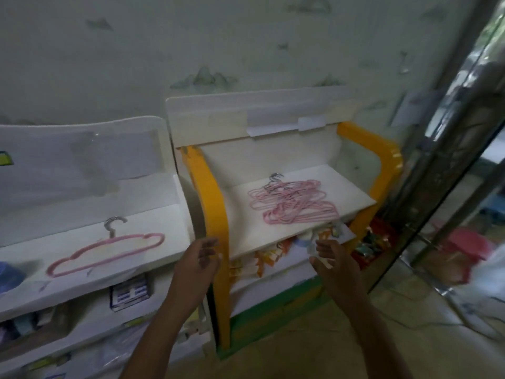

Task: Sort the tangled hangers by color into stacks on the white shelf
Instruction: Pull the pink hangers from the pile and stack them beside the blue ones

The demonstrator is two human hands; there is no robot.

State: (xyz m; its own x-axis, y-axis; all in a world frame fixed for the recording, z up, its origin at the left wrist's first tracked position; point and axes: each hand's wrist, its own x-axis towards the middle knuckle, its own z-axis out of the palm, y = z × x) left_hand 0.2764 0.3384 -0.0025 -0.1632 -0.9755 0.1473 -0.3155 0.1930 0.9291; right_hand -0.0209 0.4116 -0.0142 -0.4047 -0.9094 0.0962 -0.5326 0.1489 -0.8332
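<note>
On white shelf (273, 236): pink hangers (293, 202) tangled, count unclear | left hand (200, 258), right hand (332, 257): empty, fingers relaxed

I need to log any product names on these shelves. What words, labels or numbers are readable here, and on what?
None can be read.
Blue-and-white box under the left shelf: print too blurred.
Orange packets under the yellow-framed shelf: print too blurred.
Taped paper on the shelf's back panel: no text shows.
</note>
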